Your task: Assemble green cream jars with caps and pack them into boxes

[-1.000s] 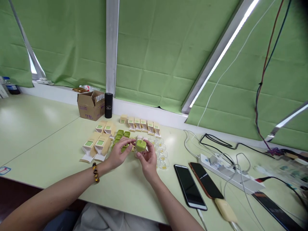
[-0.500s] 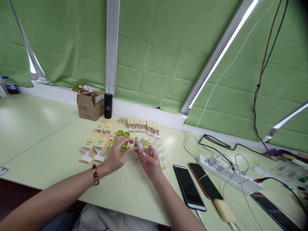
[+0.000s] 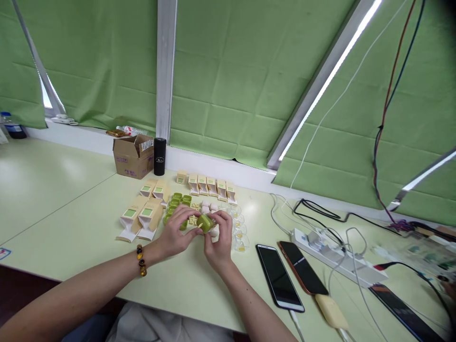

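Between my two hands is a small green-topped container [image 3: 205, 223], with a cream-coloured stub sticking out of its green face. My left hand [image 3: 174, 236] pinches it from the left with thumb and forefinger. From the other side, the fingers of my right hand [image 3: 220, 241] close around it. Just behind my left hand lie several small green cups [image 3: 175, 201]. Small yellow pieces [image 3: 194, 206] and pale pink blocks [image 3: 205, 208] sit beyond the container, partly hidden by my hands. Clear plastic cups [image 3: 241, 232] stand to the right of my right hand.
Open cream cartons [image 3: 151, 216] stand at left, with a row of similar cartons [image 3: 212, 185] behind. A cardboard box [image 3: 132, 159] and black tumbler [image 3: 160, 156] are near the wall. At right lie phones [image 3: 280, 277] and a power strip [image 3: 335, 256] with tangled cables.
The container has turned so its green side faces me; its clear side showed before. My left hand has moved in from slightly apart and now grips it too.
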Action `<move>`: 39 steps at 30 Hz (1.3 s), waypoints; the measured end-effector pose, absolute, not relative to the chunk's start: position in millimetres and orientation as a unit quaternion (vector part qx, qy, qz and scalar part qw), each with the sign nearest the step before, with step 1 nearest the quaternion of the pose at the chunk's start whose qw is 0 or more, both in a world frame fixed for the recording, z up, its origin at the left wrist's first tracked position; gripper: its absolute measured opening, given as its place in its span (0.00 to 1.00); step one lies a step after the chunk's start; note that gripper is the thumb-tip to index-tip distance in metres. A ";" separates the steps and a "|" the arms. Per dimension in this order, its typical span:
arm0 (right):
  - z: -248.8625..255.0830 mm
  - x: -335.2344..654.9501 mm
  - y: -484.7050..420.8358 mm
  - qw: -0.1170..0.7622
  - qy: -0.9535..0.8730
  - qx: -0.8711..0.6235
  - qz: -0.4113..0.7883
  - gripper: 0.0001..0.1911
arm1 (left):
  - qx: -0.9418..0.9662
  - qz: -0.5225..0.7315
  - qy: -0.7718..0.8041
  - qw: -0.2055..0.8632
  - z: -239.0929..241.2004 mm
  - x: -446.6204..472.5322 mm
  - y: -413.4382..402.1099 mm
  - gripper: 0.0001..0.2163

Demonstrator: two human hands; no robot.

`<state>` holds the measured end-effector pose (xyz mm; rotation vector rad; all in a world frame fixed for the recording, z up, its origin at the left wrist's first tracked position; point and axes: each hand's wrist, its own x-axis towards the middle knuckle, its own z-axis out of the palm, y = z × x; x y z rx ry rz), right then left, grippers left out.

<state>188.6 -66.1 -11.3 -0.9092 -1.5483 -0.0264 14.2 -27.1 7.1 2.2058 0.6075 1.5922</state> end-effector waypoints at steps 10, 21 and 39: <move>-13.8 189.5 -64.7 0.630 -0.670 -0.377 -0.112 0.32 | 0.741 0.573 0.253 0.244 5.1 18.4 -28.8 0.08; -18.5 184.5 -65.9 0.578 -0.713 -0.398 -0.002 0.34 | 0.665 0.541 0.300 0.419 0.2 14.8 -9.6 0.14; -19.2 182.0 -67.2 0.600 -0.627 -0.431 0.249 0.26 | 0.521 0.597 0.316 0.522 13.1 6.6 8.0 0.19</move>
